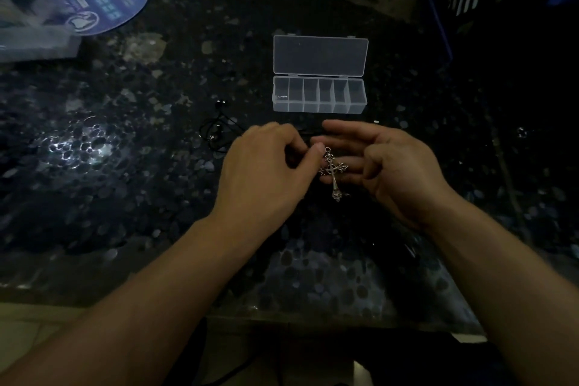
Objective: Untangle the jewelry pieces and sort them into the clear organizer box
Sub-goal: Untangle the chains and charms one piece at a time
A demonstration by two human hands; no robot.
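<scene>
Dark speckled table [131, 166], with the clear organizer box [319, 95] lying lid-open behind the hands. Left hand [266, 166] pinches the top of a silver cross pendant [334, 173], which dangles against the loosely spread right hand [388, 163]. Black cord [219, 128] sits left of them.

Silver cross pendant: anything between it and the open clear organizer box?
Nothing visible blocks it. The silver cross pendant hangs at the left hand fingertips, before the right hand. The clear plastic organizer box lies just beyond, lid open, only bare dark stone table between.

Silver cross [334, 173], speckled blk table [125, 135]
</scene>
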